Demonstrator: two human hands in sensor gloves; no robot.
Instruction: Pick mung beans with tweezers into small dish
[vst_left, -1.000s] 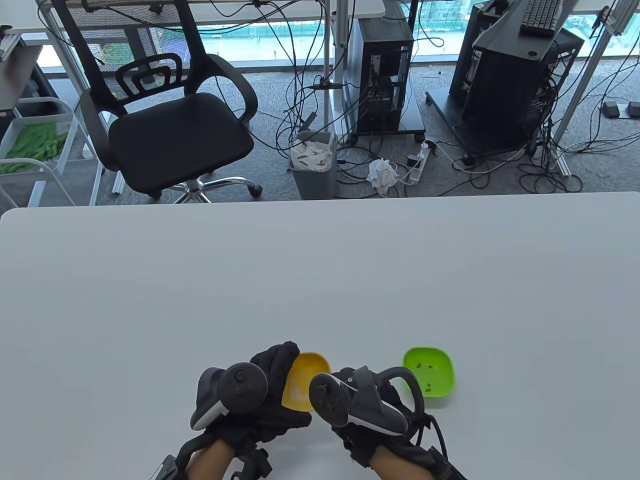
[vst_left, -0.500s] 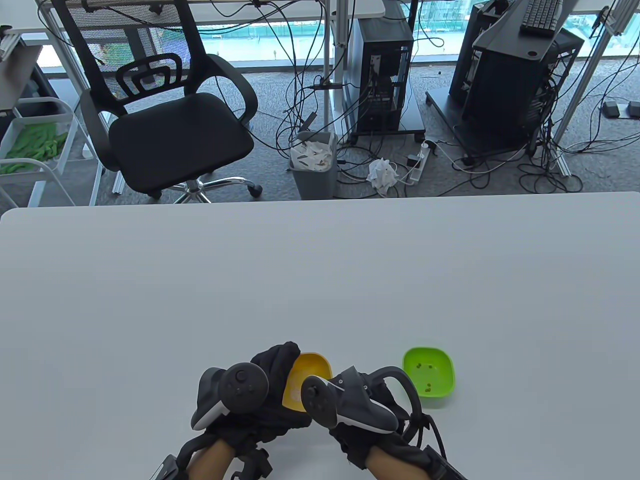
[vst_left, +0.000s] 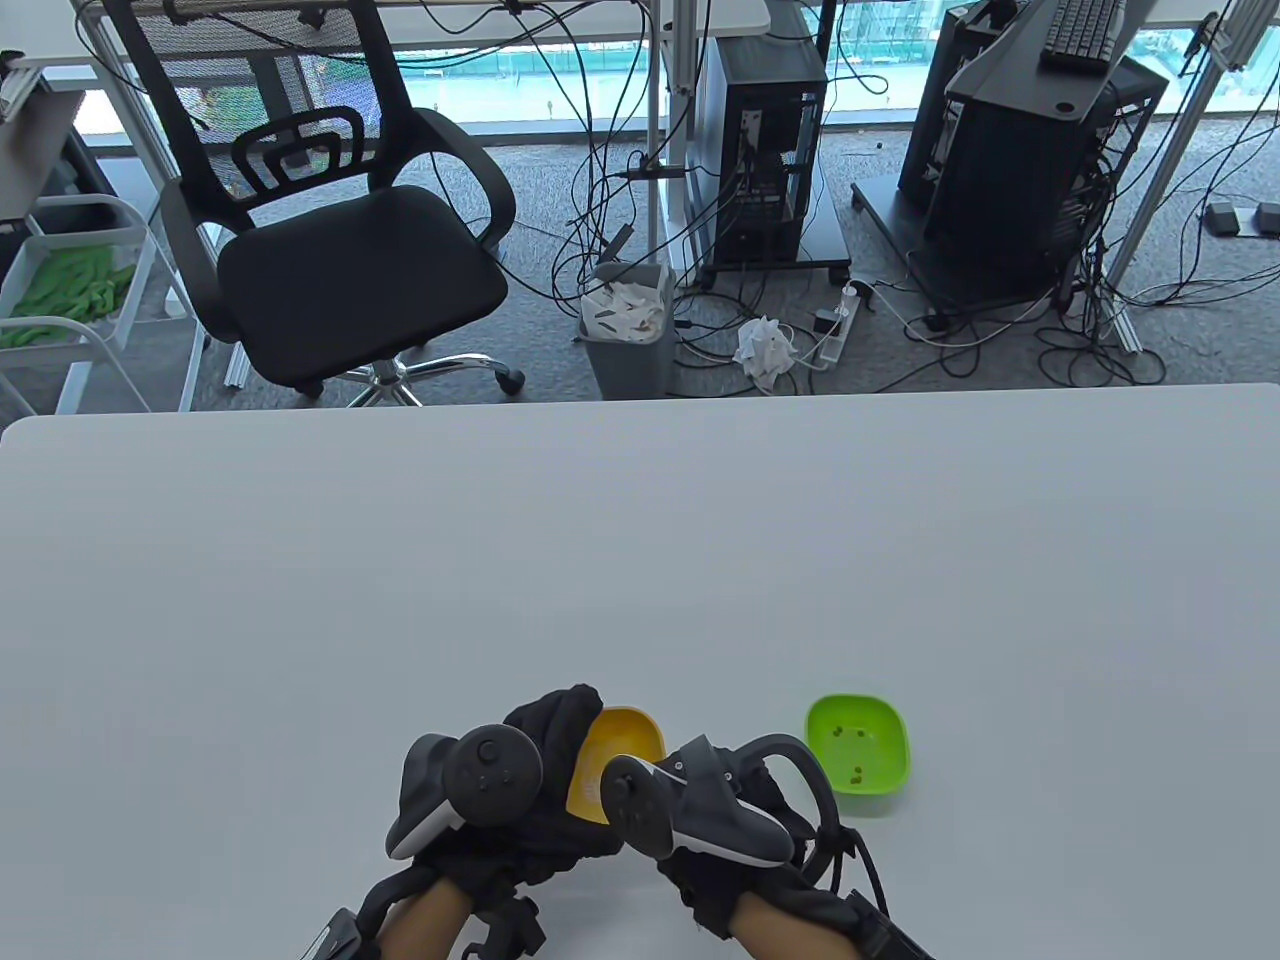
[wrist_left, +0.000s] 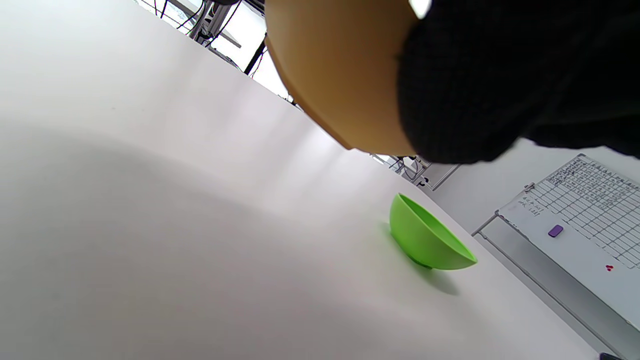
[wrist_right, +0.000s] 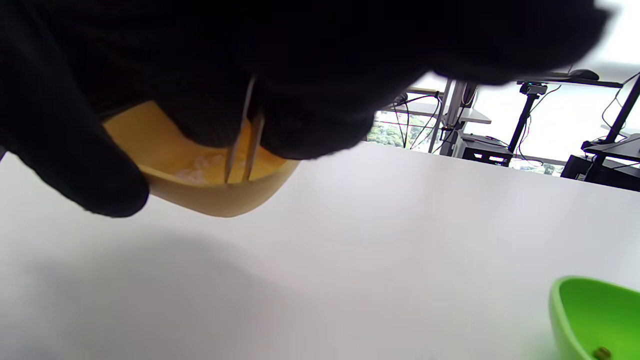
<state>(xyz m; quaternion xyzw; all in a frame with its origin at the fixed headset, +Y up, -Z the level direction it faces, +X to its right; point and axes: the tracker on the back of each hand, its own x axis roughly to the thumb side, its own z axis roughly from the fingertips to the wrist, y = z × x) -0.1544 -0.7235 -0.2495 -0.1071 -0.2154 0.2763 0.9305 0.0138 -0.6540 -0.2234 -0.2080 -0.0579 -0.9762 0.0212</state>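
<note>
My left hand (vst_left: 530, 790) grips a yellow bowl (vst_left: 625, 745) and holds it tilted above the table; its underside shows in the left wrist view (wrist_left: 340, 75). My right hand (vst_left: 720, 810) holds metal tweezers (wrist_right: 245, 132) whose tips reach down into the yellow bowl (wrist_right: 210, 192), among pale grains. Whether the tips grip a bean is hidden. A small green dish (vst_left: 860, 755) stands on the table to the right with several mung beans in it; it also shows in the left wrist view (wrist_left: 425, 240) and the right wrist view (wrist_right: 595, 320).
The white table (vst_left: 640, 560) spreads wide beyond the hands. Its front edge lies close below my wrists. An office chair (vst_left: 330, 230), a bin (vst_left: 628, 330) and computer towers stand on the floor behind the far edge.
My right hand moved left from near the green dish to over the yellow bowl. The left hand and bowl barely shifted.
</note>
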